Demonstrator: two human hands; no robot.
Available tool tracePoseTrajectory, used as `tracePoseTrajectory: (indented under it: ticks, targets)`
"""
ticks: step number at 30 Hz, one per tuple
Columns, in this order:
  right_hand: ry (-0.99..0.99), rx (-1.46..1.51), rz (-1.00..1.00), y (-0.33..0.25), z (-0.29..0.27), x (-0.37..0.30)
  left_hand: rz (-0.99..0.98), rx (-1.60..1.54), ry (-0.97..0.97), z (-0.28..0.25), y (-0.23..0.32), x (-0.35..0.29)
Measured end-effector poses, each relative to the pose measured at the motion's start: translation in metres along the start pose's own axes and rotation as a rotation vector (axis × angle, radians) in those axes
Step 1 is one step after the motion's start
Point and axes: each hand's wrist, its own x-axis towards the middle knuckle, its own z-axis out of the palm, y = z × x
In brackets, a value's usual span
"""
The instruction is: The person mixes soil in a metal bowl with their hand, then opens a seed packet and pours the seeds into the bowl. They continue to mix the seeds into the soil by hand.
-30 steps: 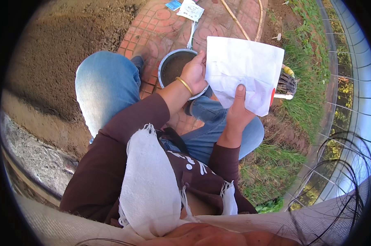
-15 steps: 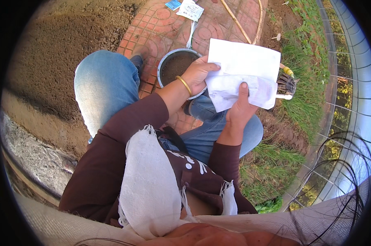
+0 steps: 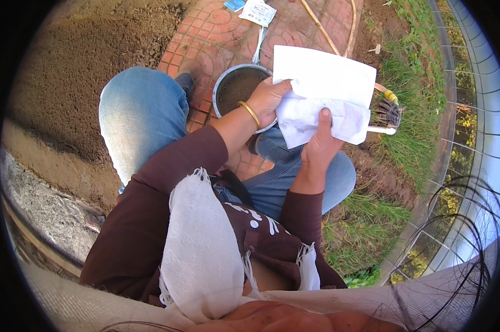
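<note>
A white sheet of paper with a crease across it is held up in front of me, tilted over my bent leg. Its lower, folded part looks crinkled and smudged grey. My left hand, with a gold bangle at the wrist, pinches the paper's left edge between thumb and fingers. From below, my right hand grips the lower part, its thumb pressed on top and its fingers hidden underneath. Just behind my left hand stands a round basin with dark soil in it, partly covered by that hand.
Red paving tiles lie ahead, with a white packet, a blue packet and thin white strips. A hose runs at the far right. Bare soil spreads left; grass and a wire fence stand right.
Both hands have shifted the paper slightly to the left and away from me, tilting it a little. The grip of each hand stays the same.
</note>
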Motion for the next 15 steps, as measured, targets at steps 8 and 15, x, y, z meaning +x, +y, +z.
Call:
tracePoseTrajectory:
  ticks: [8, 15]
  targets:
    - [0.066, 0.049, 0.006, 0.007, 0.001, 0.002, -0.014, 0.079, 0.055, 0.003, 0.000, 0.001]
    - [0.079, 0.061, 0.028, 0.008, 0.003, 0.002, -0.017, 0.190, 0.107, 0.002, -0.001, 0.003]
